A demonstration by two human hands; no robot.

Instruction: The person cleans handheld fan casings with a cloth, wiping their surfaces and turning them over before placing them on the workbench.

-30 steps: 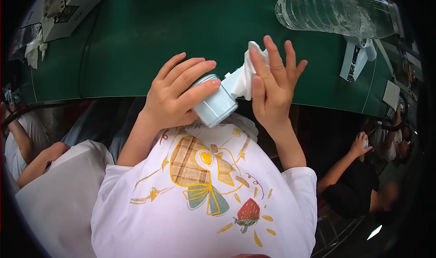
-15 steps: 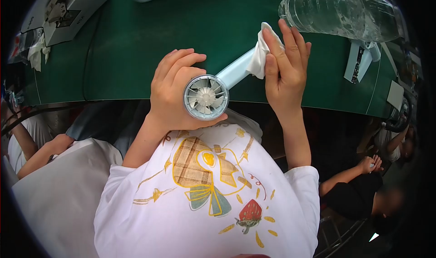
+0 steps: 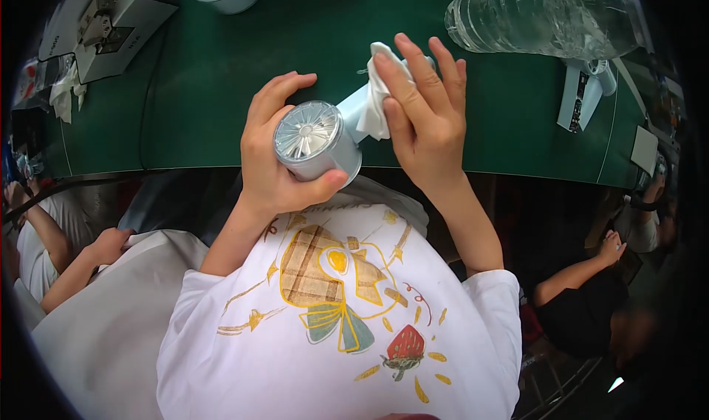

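Across the upper half, a dark green tabletop [image 3: 221, 87], with its front edge just past the lap. On it at upper left, a printed box [image 3: 122, 32], with crumpled white scraps [image 3: 66, 95] near its lower side; at the top, cut off by the frame, a second light-blue fan [image 3: 233, 0]; at upper right, a large clear plastic bottle [image 3: 546, 17] on its side, and just below the bottle a light-blue part [image 3: 588, 101] with a dark strip. At the table's front edge, raised off the surface, a light-blue handheld fan [image 3: 336, 158] between both hands. With the left hand [image 3: 264, 154], cups the fan's round head, thumb bent along the lower side, upper fingers stretched outward with tips apart from the casing. Tilts the clear, spoked front up and toward the left, handle toward upper right. With the right hand [image 3: 430, 124], grasps a folded white cloth [image 3: 375, 98] against the handle, thumb and index finger on the cloth, other fingers loosely spread; cannot tell how far around the handle, because of the hidden far side. Below, a white T-shirt [image 3: 244, 361] with a strawberry print. At far left, another person's hand [image 3: 111, 244] near a pale garment; at far right, a person in black [image 3: 583, 313], too dim for detail.
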